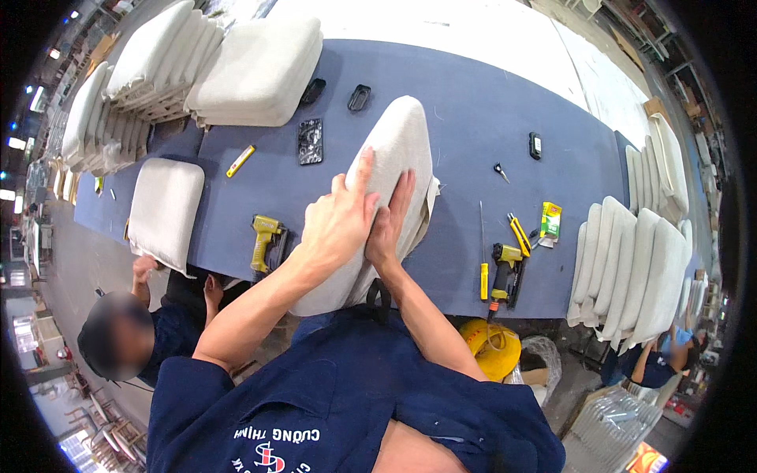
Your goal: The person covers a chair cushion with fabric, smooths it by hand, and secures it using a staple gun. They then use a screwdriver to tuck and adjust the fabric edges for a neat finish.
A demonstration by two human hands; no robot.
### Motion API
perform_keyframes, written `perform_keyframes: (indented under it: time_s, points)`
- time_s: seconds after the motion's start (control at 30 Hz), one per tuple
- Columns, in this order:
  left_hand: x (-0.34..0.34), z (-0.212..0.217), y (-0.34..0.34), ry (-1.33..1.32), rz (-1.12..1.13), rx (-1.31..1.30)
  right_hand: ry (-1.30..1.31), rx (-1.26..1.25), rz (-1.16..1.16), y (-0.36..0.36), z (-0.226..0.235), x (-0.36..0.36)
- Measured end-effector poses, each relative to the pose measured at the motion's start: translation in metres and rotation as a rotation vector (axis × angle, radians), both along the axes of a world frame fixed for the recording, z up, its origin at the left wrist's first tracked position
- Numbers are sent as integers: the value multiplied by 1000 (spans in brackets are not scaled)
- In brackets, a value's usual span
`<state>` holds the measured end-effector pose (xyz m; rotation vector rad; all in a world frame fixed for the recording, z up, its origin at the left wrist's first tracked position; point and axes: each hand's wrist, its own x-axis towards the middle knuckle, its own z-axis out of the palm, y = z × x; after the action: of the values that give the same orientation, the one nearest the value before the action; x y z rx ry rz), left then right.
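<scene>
A light grey upholstered seat cushion (406,130) stands tilted on the blue-grey table in front of me, its lower end close to my body. Loose cloth shows along its right edge. My left hand (339,221) presses on the cushion's face with fingers stretched out. Just right of it, my right hand (388,225) lies against the same cushion, fingers straight and pointing away from me. Yellow-and-black staple guns lie on both sides, one staple gun (266,240) left of my forearm and another staple gun (505,272) to the right.
Cushion stacks stand at the far left (252,71) and right (631,260). A screwdriver (484,276), a yellow cutter (518,234), a green-yellow packet (550,222) and black trays (311,142) lie on the table. A co-worker (118,335) at left holds another cushion (165,209).
</scene>
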<state>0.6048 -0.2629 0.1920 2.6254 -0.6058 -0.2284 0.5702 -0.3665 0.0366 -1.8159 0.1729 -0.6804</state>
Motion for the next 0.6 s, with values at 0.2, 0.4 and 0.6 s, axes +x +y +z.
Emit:
perform_keyframes:
  time_s: [0.2, 0.4, 0.6]
  points:
    - [24, 3, 6, -47, -3, 65, 217, -127, -18, -16, -66, -23]
    - [17, -13, 25, -196, -135, -126, -519, -12, 209, 20, 152, 1]
    - [16, -4, 15, -122, -47, -26, -328, -94, 10, 26, 18, -14]
